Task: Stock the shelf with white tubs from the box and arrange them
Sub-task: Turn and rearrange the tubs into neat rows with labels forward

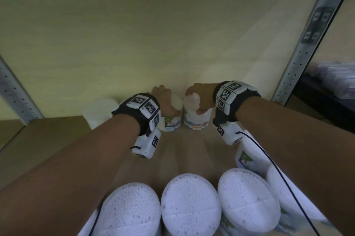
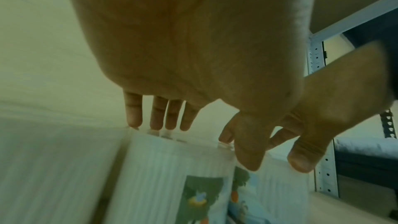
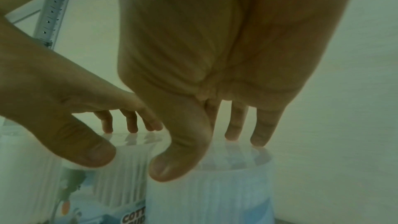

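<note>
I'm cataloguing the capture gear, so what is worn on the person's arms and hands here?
Both forearms are bare, with no sleeves or gloves. Each wrist carries a black strap topped by white blocks printed with black square fiducial markers, and a white camera housing hangs beneath, also tagged. A thin dark cable trails from the right wrist's unit. The left hand and right hand are bare.

Both hands — left hand (image 1: 165, 101), right hand (image 1: 201, 97) — grip tubs (image 1: 196, 120).
</note>
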